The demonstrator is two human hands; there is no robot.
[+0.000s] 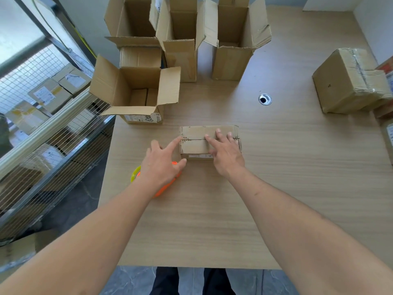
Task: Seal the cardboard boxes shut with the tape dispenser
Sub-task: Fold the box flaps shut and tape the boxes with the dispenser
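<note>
left hand (162, 165) is covering most of the orange tape dispenser (164, 187), roll not visible. right hand (226, 155) is hiding part of the small box (196, 145) seam. Boxes at right edge (390, 86) are getting cropped.

Small closed box (209, 141) at mid-table (276, 188), flaps meeting along a centre seam. Right hand (225, 154) lay flat on top, fingers straight. Left hand (161, 165) reached in, forefinger touching the seam's left end. Orange tape dispenser (163, 188) half hidden beneath that wrist.
</note>
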